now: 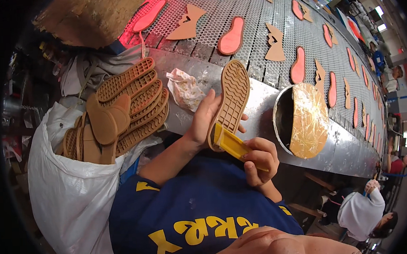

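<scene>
A brown rubber shoe sole (234, 96) is in my left hand (203, 117), its toe pointing away from me and its treaded face toward the camera. My left fingers wrap round its left edge, and fingertips show beyond the right edge. My right hand (261, 161) closes on a flat yellow tool (234, 145), perhaps a brush or scraper. The tool's wide end overlaps the sole's heel; whether it presses there, I cannot tell. Right of my hands, on the metal edge, stands a round pot (284, 119), partly covered by a yellowish, crusted lid (310, 122).
Several brown soles (137, 109) are heaped on a white sack (70, 187) at my left. Crumpled patterned paper or cloth (183, 88) lies on the metal ledge. Beyond, a mesh conveyor (255, 56) carries pink-faced soles (232, 36) and brown cut pieces (275, 44). Other people sit at the right.
</scene>
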The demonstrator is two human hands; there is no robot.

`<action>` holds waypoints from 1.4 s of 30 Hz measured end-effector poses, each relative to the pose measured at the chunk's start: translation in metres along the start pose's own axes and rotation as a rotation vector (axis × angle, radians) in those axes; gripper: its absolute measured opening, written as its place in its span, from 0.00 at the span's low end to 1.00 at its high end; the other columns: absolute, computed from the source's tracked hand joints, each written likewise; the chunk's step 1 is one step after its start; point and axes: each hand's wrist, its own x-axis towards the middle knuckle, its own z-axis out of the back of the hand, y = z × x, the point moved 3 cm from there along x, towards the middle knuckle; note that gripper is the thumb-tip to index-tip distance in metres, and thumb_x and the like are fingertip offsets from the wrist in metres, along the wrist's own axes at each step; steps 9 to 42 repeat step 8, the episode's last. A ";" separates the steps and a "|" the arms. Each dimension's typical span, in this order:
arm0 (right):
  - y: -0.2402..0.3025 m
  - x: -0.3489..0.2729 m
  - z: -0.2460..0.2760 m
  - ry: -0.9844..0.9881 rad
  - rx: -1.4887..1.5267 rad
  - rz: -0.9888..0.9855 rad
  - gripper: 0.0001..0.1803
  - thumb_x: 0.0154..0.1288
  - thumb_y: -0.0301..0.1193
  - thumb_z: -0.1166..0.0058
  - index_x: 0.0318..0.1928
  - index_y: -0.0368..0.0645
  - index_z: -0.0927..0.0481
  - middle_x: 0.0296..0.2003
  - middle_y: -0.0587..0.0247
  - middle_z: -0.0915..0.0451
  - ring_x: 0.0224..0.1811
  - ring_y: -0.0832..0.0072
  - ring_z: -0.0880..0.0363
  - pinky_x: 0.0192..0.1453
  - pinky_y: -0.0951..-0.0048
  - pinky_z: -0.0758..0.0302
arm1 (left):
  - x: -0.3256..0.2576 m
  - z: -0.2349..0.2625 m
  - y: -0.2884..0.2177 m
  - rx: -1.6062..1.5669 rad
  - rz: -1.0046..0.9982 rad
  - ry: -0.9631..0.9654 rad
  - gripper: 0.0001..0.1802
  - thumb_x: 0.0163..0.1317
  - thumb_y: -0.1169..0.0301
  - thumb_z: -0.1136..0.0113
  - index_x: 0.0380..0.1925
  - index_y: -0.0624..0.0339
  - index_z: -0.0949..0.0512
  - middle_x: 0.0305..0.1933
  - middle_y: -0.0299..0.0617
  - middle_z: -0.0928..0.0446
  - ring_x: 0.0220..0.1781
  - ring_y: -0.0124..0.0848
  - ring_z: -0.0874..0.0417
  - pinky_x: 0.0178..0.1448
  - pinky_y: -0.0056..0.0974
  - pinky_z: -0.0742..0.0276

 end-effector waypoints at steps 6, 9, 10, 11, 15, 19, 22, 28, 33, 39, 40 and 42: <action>-0.005 0.005 0.006 0.058 0.079 -0.029 0.08 0.62 0.29 0.46 0.35 0.36 0.24 0.41 0.45 0.24 0.41 0.62 0.22 0.46 0.68 0.24 | 0.003 0.004 -0.002 -0.049 0.021 -0.020 0.42 0.66 0.39 0.72 0.65 0.64 0.43 0.62 0.51 0.33 0.52 0.49 0.23 0.50 0.53 0.22; -0.009 0.006 0.007 0.070 0.122 -0.061 0.09 0.63 0.30 0.47 0.36 0.36 0.24 0.42 0.44 0.23 0.41 0.61 0.21 0.47 0.66 0.23 | 0.004 0.006 -0.002 -0.047 0.044 -0.038 0.43 0.65 0.37 0.71 0.65 0.63 0.43 0.62 0.51 0.34 0.53 0.51 0.24 0.52 0.53 0.23; -0.009 0.006 0.007 0.070 0.122 -0.061 0.09 0.63 0.30 0.47 0.36 0.36 0.24 0.42 0.44 0.23 0.41 0.61 0.21 0.47 0.66 0.23 | 0.004 0.006 -0.002 -0.047 0.044 -0.038 0.43 0.65 0.37 0.71 0.65 0.63 0.43 0.62 0.51 0.34 0.53 0.51 0.24 0.52 0.53 0.23; -0.009 0.006 0.007 0.070 0.122 -0.061 0.09 0.63 0.30 0.47 0.36 0.36 0.24 0.42 0.44 0.23 0.41 0.61 0.21 0.47 0.66 0.23 | 0.004 0.006 -0.002 -0.047 0.044 -0.038 0.43 0.65 0.37 0.71 0.65 0.63 0.43 0.62 0.51 0.34 0.53 0.51 0.24 0.52 0.53 0.23; -0.009 0.006 0.007 0.070 0.122 -0.061 0.09 0.63 0.30 0.47 0.36 0.36 0.24 0.42 0.44 0.23 0.41 0.61 0.21 0.47 0.66 0.23 | 0.004 0.006 -0.002 -0.047 0.044 -0.038 0.43 0.65 0.37 0.71 0.65 0.63 0.43 0.62 0.51 0.34 0.53 0.51 0.24 0.52 0.53 0.23; -0.009 0.006 0.007 0.070 0.122 -0.061 0.09 0.63 0.30 0.47 0.36 0.36 0.24 0.42 0.44 0.23 0.41 0.61 0.21 0.47 0.66 0.23 | 0.004 0.006 -0.002 -0.047 0.044 -0.038 0.43 0.65 0.37 0.71 0.65 0.63 0.43 0.62 0.51 0.34 0.53 0.51 0.24 0.52 0.53 0.23; -0.009 0.006 0.007 0.070 0.122 -0.061 0.09 0.63 0.30 0.47 0.36 0.36 0.24 0.42 0.44 0.23 0.41 0.61 0.21 0.47 0.66 0.23 | 0.004 0.006 -0.002 -0.047 0.044 -0.038 0.43 0.65 0.37 0.71 0.65 0.63 0.43 0.62 0.51 0.34 0.53 0.51 0.24 0.52 0.53 0.23; -0.009 0.006 0.007 0.070 0.122 -0.061 0.09 0.63 0.30 0.47 0.36 0.36 0.24 0.42 0.44 0.23 0.41 0.61 0.21 0.47 0.66 0.23 | 0.004 0.006 -0.002 -0.047 0.044 -0.038 0.43 0.65 0.37 0.71 0.65 0.63 0.43 0.62 0.51 0.34 0.53 0.51 0.24 0.52 0.53 0.23; -0.009 0.006 0.007 0.070 0.122 -0.061 0.09 0.63 0.30 0.47 0.36 0.36 0.24 0.42 0.44 0.23 0.41 0.61 0.21 0.47 0.66 0.23 | 0.004 0.006 -0.002 -0.047 0.044 -0.038 0.43 0.65 0.37 0.71 0.65 0.63 0.43 0.62 0.51 0.34 0.53 0.51 0.24 0.52 0.53 0.23; -0.009 0.006 0.007 0.070 0.122 -0.061 0.09 0.63 0.30 0.47 0.36 0.36 0.24 0.42 0.44 0.23 0.41 0.61 0.21 0.47 0.66 0.23 | 0.004 0.006 -0.002 -0.047 0.044 -0.038 0.43 0.65 0.37 0.71 0.65 0.63 0.43 0.62 0.51 0.34 0.53 0.51 0.24 0.52 0.53 0.23; -0.009 0.006 0.007 0.070 0.122 -0.061 0.09 0.63 0.30 0.47 0.36 0.36 0.24 0.42 0.44 0.23 0.41 0.61 0.21 0.47 0.66 0.23 | 0.004 0.006 -0.002 -0.047 0.044 -0.038 0.43 0.65 0.37 0.71 0.65 0.63 0.43 0.62 0.51 0.34 0.53 0.51 0.24 0.52 0.53 0.23; -0.009 0.006 0.007 0.070 0.122 -0.061 0.09 0.63 0.30 0.47 0.36 0.36 0.24 0.42 0.44 0.23 0.41 0.61 0.21 0.47 0.66 0.23 | 0.004 0.006 -0.002 -0.047 0.044 -0.038 0.43 0.65 0.37 0.71 0.65 0.63 0.43 0.62 0.51 0.34 0.53 0.51 0.24 0.52 0.53 0.23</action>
